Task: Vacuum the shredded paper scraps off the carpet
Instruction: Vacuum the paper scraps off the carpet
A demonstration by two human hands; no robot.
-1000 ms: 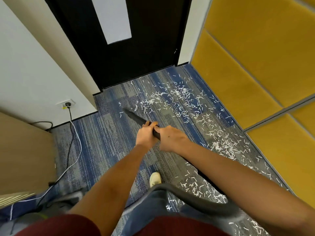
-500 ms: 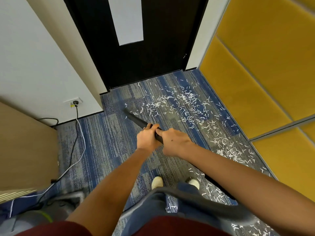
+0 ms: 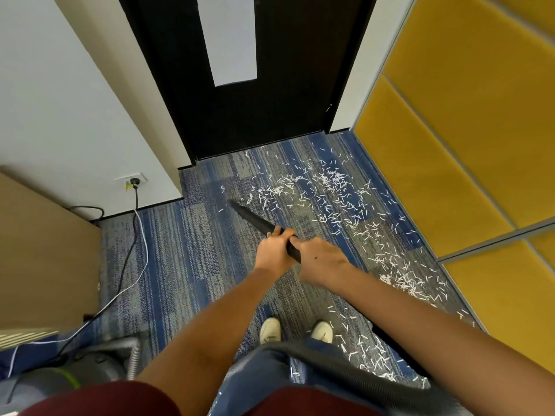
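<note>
- The blue-and-grey carpet point(image 3: 186, 253) spreads under both hands and on ahead to a black door point(image 3: 285, 94); yellow wall panels point(image 3: 456, 139) stand to the right of the hands.
- White shredded paper scraps point(image 3: 324, 193) lie thick ahead and to the right of the hands, in a band that runs back along the panels to beside the shoes point(image 3: 295, 331).
- A grey ribbed hose point(image 3: 375, 385) curves below the right forearm.
- The black vacuum nozzle point(image 3: 255, 220) slants forward and left from the hands, its tip at the left edge of the scraps.
- The right hand point(image 3: 321, 259) is wrapped shut around the nozzle's rear.
- The left hand point(image 3: 274, 250), just in front and touching it, is curled closed on the nozzle too.
</note>
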